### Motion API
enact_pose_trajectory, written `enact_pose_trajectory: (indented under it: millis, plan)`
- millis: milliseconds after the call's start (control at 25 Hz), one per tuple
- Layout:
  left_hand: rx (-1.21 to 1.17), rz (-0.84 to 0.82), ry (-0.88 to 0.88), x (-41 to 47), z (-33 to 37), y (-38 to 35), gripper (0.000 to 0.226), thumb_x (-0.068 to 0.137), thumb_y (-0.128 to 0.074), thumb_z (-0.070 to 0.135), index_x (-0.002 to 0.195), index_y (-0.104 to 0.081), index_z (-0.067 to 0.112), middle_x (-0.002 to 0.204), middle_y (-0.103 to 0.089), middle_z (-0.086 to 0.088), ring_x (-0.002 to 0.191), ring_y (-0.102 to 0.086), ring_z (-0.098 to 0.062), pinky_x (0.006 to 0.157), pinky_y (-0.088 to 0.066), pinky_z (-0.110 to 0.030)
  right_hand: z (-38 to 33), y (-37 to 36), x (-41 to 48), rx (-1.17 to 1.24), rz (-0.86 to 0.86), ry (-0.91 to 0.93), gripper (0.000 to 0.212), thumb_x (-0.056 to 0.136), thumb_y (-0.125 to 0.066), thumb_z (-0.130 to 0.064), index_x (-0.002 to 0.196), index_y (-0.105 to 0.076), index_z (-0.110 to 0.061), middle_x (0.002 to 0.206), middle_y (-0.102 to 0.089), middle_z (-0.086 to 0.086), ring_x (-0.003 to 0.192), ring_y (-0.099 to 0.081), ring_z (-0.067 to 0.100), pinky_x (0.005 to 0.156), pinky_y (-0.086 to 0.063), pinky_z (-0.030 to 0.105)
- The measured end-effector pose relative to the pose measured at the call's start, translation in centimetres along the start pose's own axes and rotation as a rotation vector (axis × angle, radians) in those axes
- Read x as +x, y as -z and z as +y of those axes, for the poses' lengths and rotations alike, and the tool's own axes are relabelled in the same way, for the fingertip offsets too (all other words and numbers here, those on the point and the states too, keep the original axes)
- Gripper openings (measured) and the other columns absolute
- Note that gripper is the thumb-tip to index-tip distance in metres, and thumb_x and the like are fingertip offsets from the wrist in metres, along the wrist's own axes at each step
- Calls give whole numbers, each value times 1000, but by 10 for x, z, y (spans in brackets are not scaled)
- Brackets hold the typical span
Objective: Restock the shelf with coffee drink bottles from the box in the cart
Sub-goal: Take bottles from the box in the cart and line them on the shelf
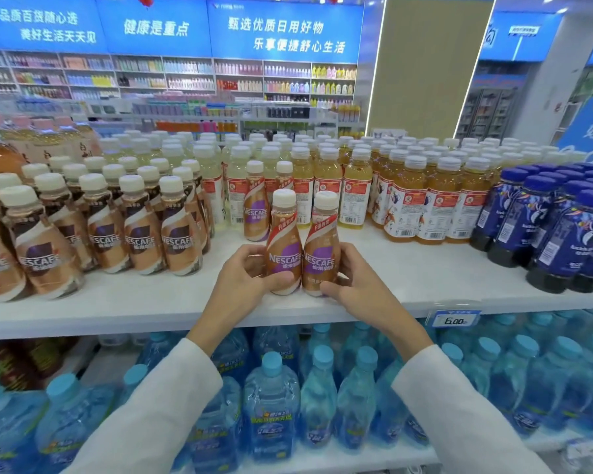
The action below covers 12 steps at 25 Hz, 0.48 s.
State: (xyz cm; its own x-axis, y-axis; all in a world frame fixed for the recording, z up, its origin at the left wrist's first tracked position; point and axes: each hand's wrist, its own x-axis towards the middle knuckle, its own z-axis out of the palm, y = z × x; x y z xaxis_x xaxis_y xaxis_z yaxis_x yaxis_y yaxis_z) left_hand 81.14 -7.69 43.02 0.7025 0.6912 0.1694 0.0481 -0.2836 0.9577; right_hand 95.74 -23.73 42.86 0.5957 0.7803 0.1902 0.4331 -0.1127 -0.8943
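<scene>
White shelf: top tier, bare along its front edge in the middle; that gap is where the coffee stock goes.
Left bottle: upright on the shelf near the front edge, label facing out, touching its twin.
Right bottle: upright beside it, also label-out; the pair looks squared up so the faces read from the aisle.
Left hand: wrapped around the left bottle's lower body, thumb across the front, gripping it.
Right hand: closed on the right bottle's lower side, thumb at its base; low grips likely keep the labels visible and the bottles steady.
Coffee rows: same brand, darker label, packed toward the left end of the shelf.
Behind: two like bottles stand at the back of the gap, so the pair probably slides back to meet them.
Juice bottles: amber, right of the gap, just beside the path; a careless push could knock them.
Blue bottles: toward the right end, well apart.
Water bottles: lower tier, under the forearms.
Price tag: on the front lip, right of the hands.
Box and cart: not in view.
</scene>
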Motion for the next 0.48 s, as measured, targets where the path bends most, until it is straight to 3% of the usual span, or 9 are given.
enact_pose_trajectory:
  millis: [160, 280, 400, 480]
  plan:
    - [11, -48, -26, -2, -2, -1, 57, 80, -84, 22, 130, -59, 21, 121, -71, 4, 107, -67, -8, 99, -53, -32, 0, -7, -6, -5, 114, 20, 70, 74, -88, -29, 134, -51, -29, 123, -63, -15, 112, -60, 2, 95, -53, 25]
    - [51, -26, -29, -5, -3, -3, 67, 77, -86, 34, 136, -57, 23, 127, -67, 6, 110, -65, -8, 98, -54, -33, 0, -9, -6, -7, 152, 17, 69, 75, -87, -26, 135, -53, -27, 123, -65, -14, 112, -62, 4, 97, -55, 29]
    - [136, 40, -55, -13, -1, -8, 78, 68, -90, 43, 137, -57, 26, 121, -67, 7, 103, -67, -9, 85, -55, -23, 1, -8, -11, -13, 143, 13, 79, 72, -88, -38, 140, -49, -29, 129, -61, -15, 116, -59, 4, 100, -52, 30]
    - [193, 125, -77, -19, 2, -15, 78, 70, -89, 41, 138, -57, 26, 119, -69, 6, 98, -67, -8, 77, -51, -15, 2, -14, -17, -30, 273, -12, 79, 71, -88, -41, 138, -50, -27, 125, -62, -13, 109, -61, 4, 94, -54, 28]
